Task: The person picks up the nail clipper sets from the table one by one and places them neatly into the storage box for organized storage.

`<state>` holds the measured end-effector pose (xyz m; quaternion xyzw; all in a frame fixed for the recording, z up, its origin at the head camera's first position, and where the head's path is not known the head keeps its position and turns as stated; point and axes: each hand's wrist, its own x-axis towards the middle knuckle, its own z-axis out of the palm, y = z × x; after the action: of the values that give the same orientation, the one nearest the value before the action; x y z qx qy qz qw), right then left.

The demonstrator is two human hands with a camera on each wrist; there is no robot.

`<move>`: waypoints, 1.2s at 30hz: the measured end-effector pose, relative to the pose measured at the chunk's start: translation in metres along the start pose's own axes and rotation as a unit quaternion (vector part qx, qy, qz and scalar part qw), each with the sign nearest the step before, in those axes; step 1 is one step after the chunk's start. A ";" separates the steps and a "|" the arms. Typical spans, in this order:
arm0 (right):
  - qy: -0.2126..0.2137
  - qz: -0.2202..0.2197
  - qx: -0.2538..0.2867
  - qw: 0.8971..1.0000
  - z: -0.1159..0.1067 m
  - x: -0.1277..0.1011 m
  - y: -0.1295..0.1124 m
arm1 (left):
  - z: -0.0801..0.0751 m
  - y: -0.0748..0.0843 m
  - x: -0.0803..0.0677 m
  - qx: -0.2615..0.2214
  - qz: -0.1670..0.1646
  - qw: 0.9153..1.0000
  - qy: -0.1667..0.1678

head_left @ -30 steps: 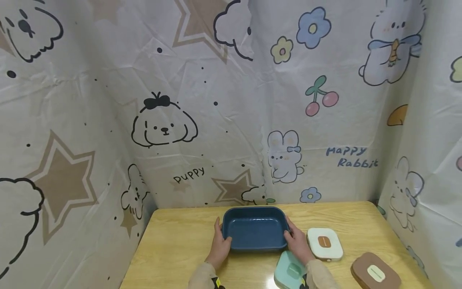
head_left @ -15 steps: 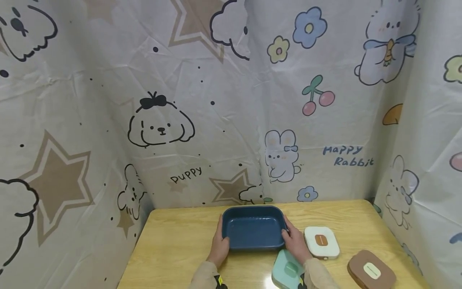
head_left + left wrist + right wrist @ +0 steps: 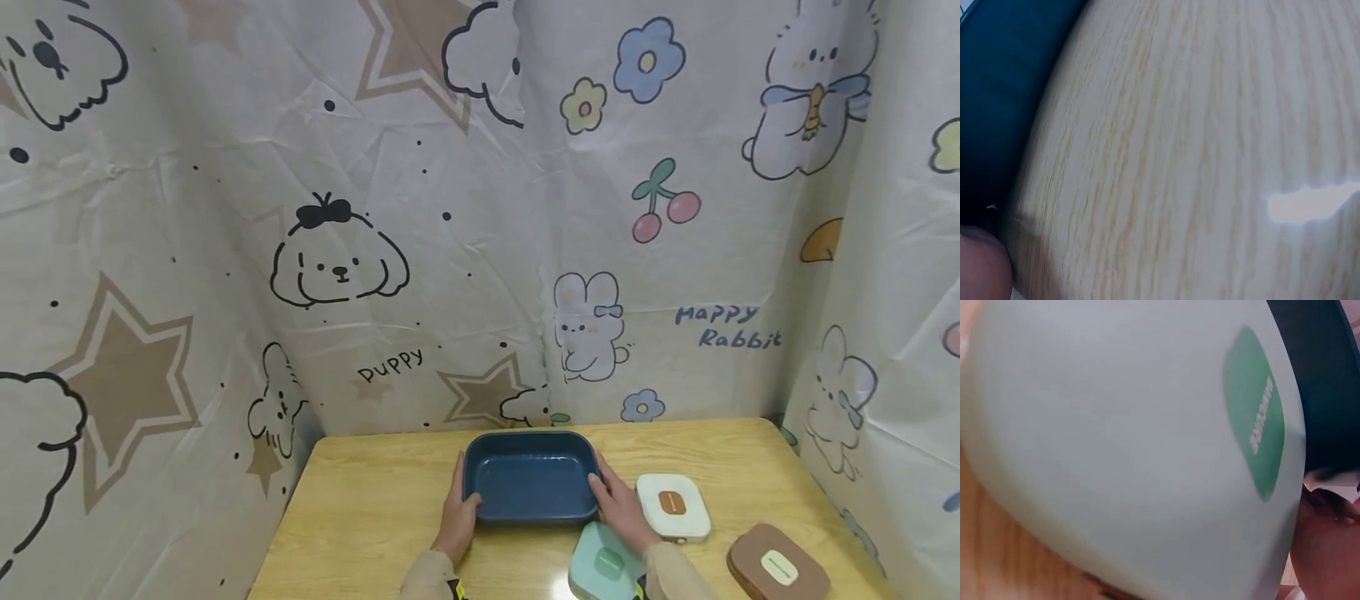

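A dark blue, glossy rectangular basin [image 3: 534, 492], open at the top, is at the table's middle in the head view. My left hand [image 3: 457, 518] holds its left end, fingers along the outer side and thumb at the near corner. On the opposite end my right hand [image 3: 625, 510] grips the side, thumb over the rim. Under the right wrist lies a mint green manicure case [image 3: 600, 550], partly covered by the sleeve; its label [image 3: 1257, 412] fills the right wrist view. The left wrist view shows only the basin's wall [image 3: 1004, 94] and a fingertip [image 3: 982, 265].
Right of the right hand lies a white case [image 3: 692, 521] with an orange-brown label. A brown case [image 3: 757, 546] with a cream label is nearer the table's right edge. Printed cloth [image 3: 480, 250] hangs behind and beside the wooden table [image 3: 360, 500].
The view shifts slightly with the head. Both hands stay on the basin, which keeps its place among the cases.
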<state>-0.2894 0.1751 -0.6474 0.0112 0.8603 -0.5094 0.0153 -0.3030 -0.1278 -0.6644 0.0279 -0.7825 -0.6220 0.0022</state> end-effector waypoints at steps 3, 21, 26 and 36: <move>-0.015 0.008 0.008 1.000 -0.002 -0.003 0.000 | -0.001 0.001 0.000 -0.002 -0.002 1.000 -0.003; -0.037 -0.066 -0.139 0.987 -0.017 -0.065 0.012 | -0.002 0.010 -0.006 -0.015 -0.011 1.000 -0.012; -0.079 -0.053 -0.173 0.980 -0.022 -0.075 0.009 | -0.002 0.009 -0.006 -0.006 -0.013 1.000 -0.004; -0.093 -0.119 -0.244 0.958 -0.009 -0.083 0.019 | -0.001 0.007 -0.004 0.002 -0.014 1.000 0.004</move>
<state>-0.2059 0.1916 -0.6562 -0.1429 0.9482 -0.2813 0.0366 -0.2992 -0.1267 -0.6576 0.0413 -0.7835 -0.6200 -0.0031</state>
